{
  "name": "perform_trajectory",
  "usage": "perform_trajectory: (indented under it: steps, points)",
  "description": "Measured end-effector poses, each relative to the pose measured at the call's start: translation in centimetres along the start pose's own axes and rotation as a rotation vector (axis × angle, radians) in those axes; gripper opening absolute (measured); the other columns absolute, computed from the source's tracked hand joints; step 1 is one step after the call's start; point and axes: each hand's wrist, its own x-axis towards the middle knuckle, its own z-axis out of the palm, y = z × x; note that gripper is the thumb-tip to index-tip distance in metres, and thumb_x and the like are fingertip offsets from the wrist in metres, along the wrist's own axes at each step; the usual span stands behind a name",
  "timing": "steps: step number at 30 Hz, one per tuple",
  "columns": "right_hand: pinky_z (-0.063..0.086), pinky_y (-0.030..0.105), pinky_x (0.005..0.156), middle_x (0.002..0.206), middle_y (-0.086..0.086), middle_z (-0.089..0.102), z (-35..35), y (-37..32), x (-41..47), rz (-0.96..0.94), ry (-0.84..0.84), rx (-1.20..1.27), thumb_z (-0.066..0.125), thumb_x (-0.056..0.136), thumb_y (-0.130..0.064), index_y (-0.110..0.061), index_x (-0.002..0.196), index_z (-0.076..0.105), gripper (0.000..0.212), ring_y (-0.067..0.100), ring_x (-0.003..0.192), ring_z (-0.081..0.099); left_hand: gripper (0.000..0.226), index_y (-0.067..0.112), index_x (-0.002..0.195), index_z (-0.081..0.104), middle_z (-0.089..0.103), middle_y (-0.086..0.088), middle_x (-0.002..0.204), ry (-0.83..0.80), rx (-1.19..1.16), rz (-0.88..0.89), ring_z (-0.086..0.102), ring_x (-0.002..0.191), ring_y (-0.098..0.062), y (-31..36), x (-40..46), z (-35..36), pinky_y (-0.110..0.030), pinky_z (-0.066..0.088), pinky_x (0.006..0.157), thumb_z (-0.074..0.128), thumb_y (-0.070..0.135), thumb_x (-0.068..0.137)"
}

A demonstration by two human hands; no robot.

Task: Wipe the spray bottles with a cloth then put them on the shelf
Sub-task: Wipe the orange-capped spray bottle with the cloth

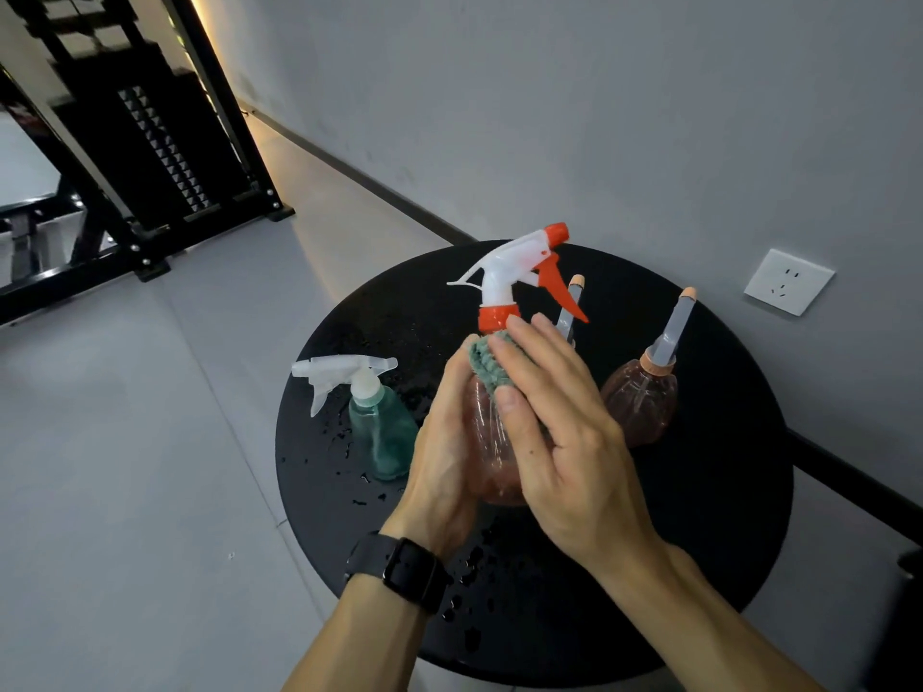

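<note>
- Presently, the red bottle [492, 442] is held up over the middle of the round black surface [709, 516], between both hands.
- Left hand [444, 457]: its grip is curled round the bottle's left side, apparently steadying the bottle so it cannot turn under the wiping.
- Right hand [559, 432]: fingers laid nearly straight, pressing a green cloth [487, 364] against the bottle's shoulder just below the red collar; thumb alongside. A flat press suits rubbing, not lifting.
- Trigger head points far-right, clear of both hands.
- Green bottle [382, 432] stands at left; a brown bottle [642, 402] at right. A second grey nozzle shows behind the right hand; its body is hidden.
- Water droplets [349, 442] lie on the surface near the green bottle and near the wrists, which explains the wiping.
- Judgement: wiping stage under way; no shelf placement evident. A black rack [150, 157] stands far left.
</note>
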Motion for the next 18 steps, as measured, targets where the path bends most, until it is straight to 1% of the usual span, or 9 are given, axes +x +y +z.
perform_trajectory:
  steps: [3, 4, 6, 7, 10, 11, 13, 15, 18]
  points:
    - [0.026, 0.030, 0.118, 0.147, 0.008, 0.046, 0.5, -0.3, -0.6, -0.052, 0.005, -0.046, 0.044, 0.100, -0.018, -0.006, 0.137, 0.049, 0.039, 0.021, 0.144, 0.032, 0.057, 0.016, 0.102, 0.078, 0.075, -0.008, 0.105, -0.044, -0.143, -0.008, 0.072, 0.101, -0.022, 0.3, 0.4, -0.3, -0.038, 0.050, 0.094, 0.046, 0.063, 0.096]
    - [0.026, 0.032, 0.118, 0.147, 0.009, 0.046, 0.6, -0.4, -0.9, -0.072, 0.003, -0.058, 0.045, 0.100, -0.018, -0.006, 0.137, 0.049, 0.039, 0.022, 0.144, 0.032, 0.061, 0.013, 0.106, 0.076, 0.074, -0.007, 0.105, -0.054, -0.180, -0.012, 0.071, 0.100, -0.021, 0.5, 0.6, -0.5, -0.038, 0.050, 0.096, 0.045, 0.065, 0.096]
    - [0.028, 0.035, 0.118, 0.146, 0.009, 0.046, 0.8, -0.4, -1.5, -0.114, 0.003, -0.077, 0.046, 0.100, -0.017, -0.005, 0.136, 0.050, 0.038, 0.024, 0.144, 0.032, 0.069, 0.009, 0.120, 0.066, 0.069, -0.010, 0.110, -0.057, -0.221, -0.016, 0.066, 0.105, -0.024, 0.6, 0.9, -0.9, -0.040, 0.048, 0.101, 0.051, 0.070, 0.091]
    - [0.029, 0.037, 0.117, 0.146, 0.009, 0.045, 0.8, -0.4, -1.8, -0.132, 0.004, -0.084, 0.047, 0.100, -0.016, -0.005, 0.135, 0.050, 0.037, 0.025, 0.144, 0.032, 0.070, 0.008, 0.120, 0.065, 0.068, -0.011, 0.109, -0.063, -0.224, -0.012, 0.066, 0.104, -0.024, 0.8, 1.0, -0.9, -0.040, 0.048, 0.101, 0.053, 0.070, 0.090]
    - [0.030, 0.039, 0.117, 0.146, 0.009, 0.044, 0.9, -0.2, -2.1, -0.155, 0.005, -0.102, 0.045, 0.102, -0.018, -0.006, 0.136, 0.048, 0.036, 0.026, 0.144, 0.031, 0.055, 0.009, 0.100, 0.071, 0.070, -0.007, 0.096, -0.100, -0.220, -0.010, 0.067, 0.090, -0.020, 0.9, 1.1, -0.9, -0.034, 0.049, 0.091, 0.053, 0.061, 0.094]
    - [0.030, 0.039, 0.117, 0.147, 0.008, 0.043, 0.9, -0.1, -2.1, -0.155, 0.007, -0.105, 0.044, 0.103, -0.019, -0.007, 0.137, 0.047, 0.036, 0.026, 0.144, 0.030, 0.051, 0.010, 0.098, 0.072, 0.069, -0.007, 0.095, -0.107, -0.222, -0.012, 0.066, 0.088, -0.019, 0.9, 1.2, -0.9, -0.033, 0.048, 0.089, 0.054, 0.058, 0.095]
    - [0.031, 0.041, 0.116, 0.147, 0.008, 0.042, 1.0, 0.0, -2.1, -0.156, 0.004, -0.115, 0.043, 0.104, -0.021, -0.007, 0.137, 0.047, 0.037, 0.025, 0.145, 0.029, 0.050, 0.009, 0.101, 0.072, 0.067, -0.009, 0.097, -0.111, -0.219, -0.022, 0.063, 0.088, -0.020, 1.0, 1.1, -0.9, -0.033, 0.045, 0.089, 0.057, 0.057, 0.094]
    - [0.035, 0.048, 0.113, 0.148, 0.007, 0.042, 1.1, 0.0, -2.2, -0.165, -0.012, -0.131, 0.044, 0.103, -0.019, -0.008, 0.137, 0.047, 0.037, 0.024, 0.145, 0.029, 0.052, 0.008, 0.103, 0.071, 0.068, -0.011, 0.098, -0.121, -0.225, -0.045, 0.064, 0.092, -0.022, 1.0, 1.2, -0.9, -0.034, 0.049, 0.091, 0.055, 0.057, 0.095]
    - [0.037, 0.054, 0.109, 0.148, 0.008, 0.044, 1.2, -0.1, -2.0, -0.163, -0.018, -0.139, 0.047, 0.101, -0.017, -0.008, 0.137, 0.049, 0.037, 0.025, 0.145, 0.030, 0.050, 0.011, 0.097, 0.075, 0.071, -0.010, 0.098, -0.140, -0.215, -0.065, 0.067, 0.095, -0.022, 0.9, 1.1, -0.9, -0.033, 0.052, 0.094, 0.049, 0.054, 0.097]
